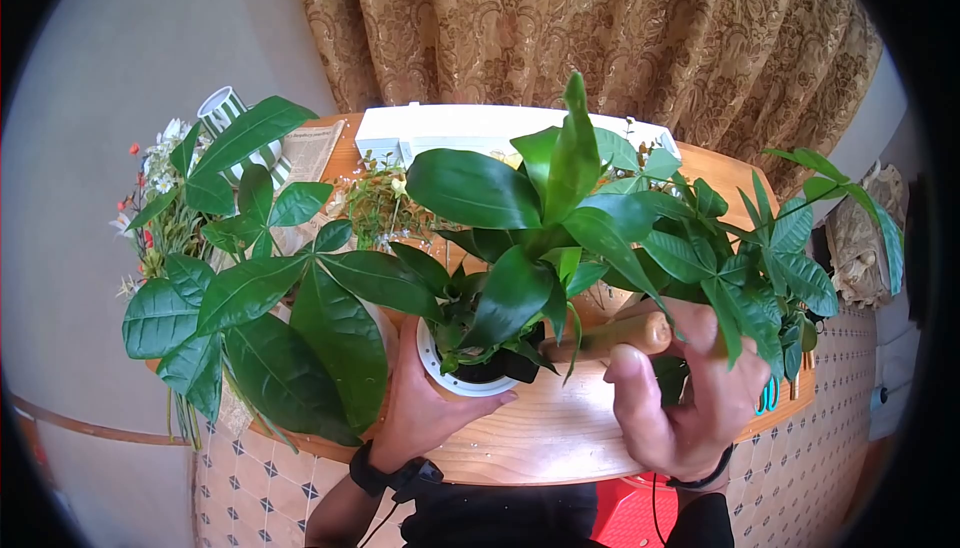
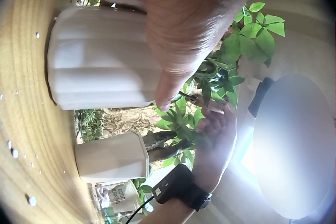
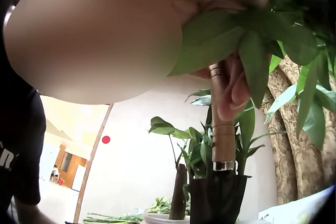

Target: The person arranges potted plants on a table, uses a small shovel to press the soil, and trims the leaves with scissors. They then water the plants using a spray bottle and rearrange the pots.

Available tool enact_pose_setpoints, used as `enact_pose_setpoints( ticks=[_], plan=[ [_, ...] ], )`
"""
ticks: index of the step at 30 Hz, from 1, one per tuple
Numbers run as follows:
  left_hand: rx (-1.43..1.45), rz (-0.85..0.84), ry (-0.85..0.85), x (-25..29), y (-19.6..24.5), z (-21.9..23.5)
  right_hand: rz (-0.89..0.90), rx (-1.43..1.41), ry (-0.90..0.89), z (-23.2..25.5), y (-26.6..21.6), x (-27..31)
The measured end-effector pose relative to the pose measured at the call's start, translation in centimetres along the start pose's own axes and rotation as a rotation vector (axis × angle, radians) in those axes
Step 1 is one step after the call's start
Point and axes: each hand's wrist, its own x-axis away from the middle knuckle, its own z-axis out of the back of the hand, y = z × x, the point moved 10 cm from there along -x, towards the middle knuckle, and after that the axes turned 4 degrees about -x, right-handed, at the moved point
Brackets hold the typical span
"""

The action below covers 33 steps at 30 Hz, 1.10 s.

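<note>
A ribbed white pot (image 2: 100,61) stands on the wooden table in front of the body. My left hand (image 1: 430,418) grips its side, thumb near the rim. Broad glossy leaves (image 1: 475,188) rise from this pot, with a black plastic inner pot (image 3: 218,198) showing in the right wrist view. My right hand (image 1: 690,408) holds a wooden-handled tool (image 1: 620,336), fingers curled round the handle. In the right wrist view the handle (image 3: 223,140) points down into the black pot. Its metal collar shows, while the working end is hidden.
Large-leaved branches (image 1: 340,338) spread at the left, and more leaves (image 1: 800,278) overhang the right. Another white pot (image 2: 113,155) and a lettered cup (image 2: 118,195) stand nearby. Behind are a white box (image 1: 450,128), newspaper (image 1: 310,148) and striped cup (image 1: 220,103). White bits (image 2: 32,201) dot the tabletop.
</note>
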Motion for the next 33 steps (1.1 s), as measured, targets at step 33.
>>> enact_pose_setpoints(
  ticks=[33],
  plan=[
    [-0.020, -0.030, 0.016, 0.0, 0.4, 0.1, -0.019, 0.061, 0.036, -0.6, 0.0, 0.5]
  ],
)
